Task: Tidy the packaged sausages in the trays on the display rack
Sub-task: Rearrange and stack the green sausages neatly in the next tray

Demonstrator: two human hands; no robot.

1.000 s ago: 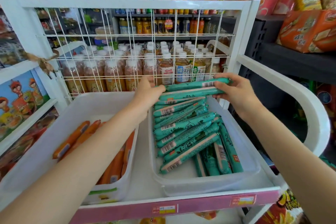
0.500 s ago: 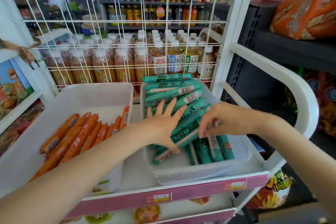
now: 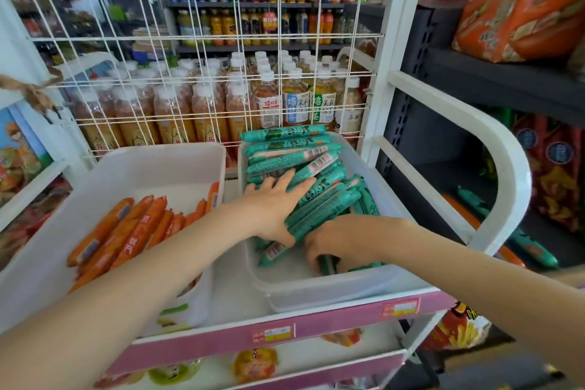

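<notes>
Two white trays stand side by side on the top shelf of a white display rack (image 3: 399,41). The right tray (image 3: 329,291) is stacked with green packaged sausages (image 3: 291,149). The left tray (image 3: 104,174) holds orange packaged sausages (image 3: 139,231) lying at its near side. My left hand (image 3: 272,203) lies flat with straight fingers on the green pile near the tray's middle. My right hand (image 3: 342,241) reaches into the tray's near right corner with fingers curled down around green sausages there; the fingertips are hidden.
A wire grid (image 3: 221,41) backs the shelf, with bottled drinks (image 3: 269,98) behind it. The rack's curved white side rail (image 3: 506,149) stands at the right. Snack bags (image 3: 519,19) sit on dark shelving further right. A pink shelf edge (image 3: 316,329) runs along the front.
My right hand has dropped lower into the tray's near right corner and curled round sausages. My left hand stays flat on the pile, shifted slightly. The camera moved closer.
</notes>
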